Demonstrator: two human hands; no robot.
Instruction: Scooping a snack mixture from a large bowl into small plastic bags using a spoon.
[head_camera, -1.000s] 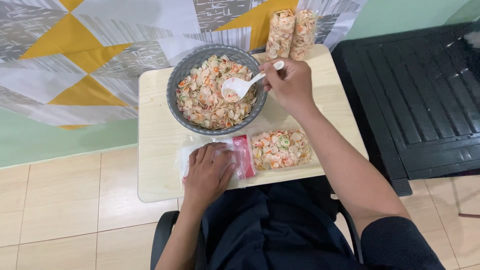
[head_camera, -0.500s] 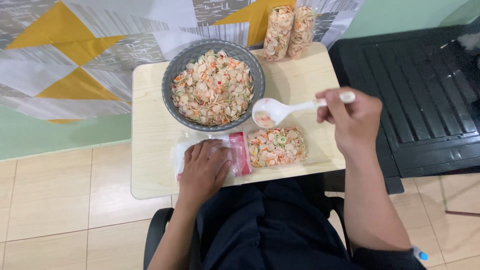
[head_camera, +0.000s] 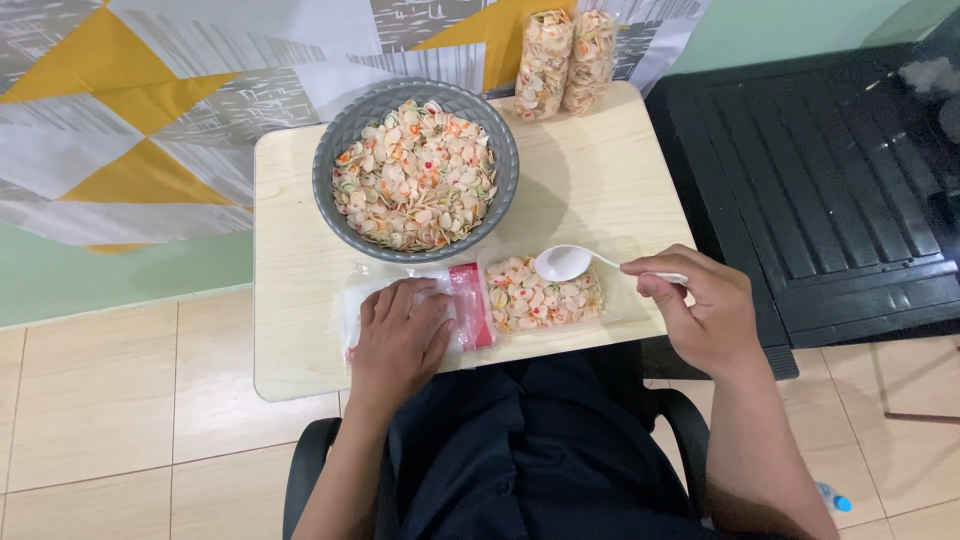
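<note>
A grey bowl (head_camera: 335, 165) of small pale, orange and green crackers stands at the back of a light wooden table (head_camera: 600, 190). In front of it lies a clear plastic bag (head_camera: 545, 297) partly filled with the same crackers, next to a red-edged stack of flat bags (head_camera: 465, 300). My left hand (head_camera: 400, 335) presses flat on that stack. My right hand (head_camera: 700, 310) holds a white plastic spoon (head_camera: 565, 263), its bowl over the filled bag's edge and looking empty.
Two filled, upright cracker bags (head_camera: 565, 55) stand at the table's back edge. A black slatted surface (head_camera: 830, 170) sits to the right. A wall with grey, white and yellow shapes lies behind, tiled floor below. I sit in a black chair.
My right hand carried the spoon from the grey bowl down to the clear bag; the spoon now looks empty. The left hand stayed on the flat bags.
</note>
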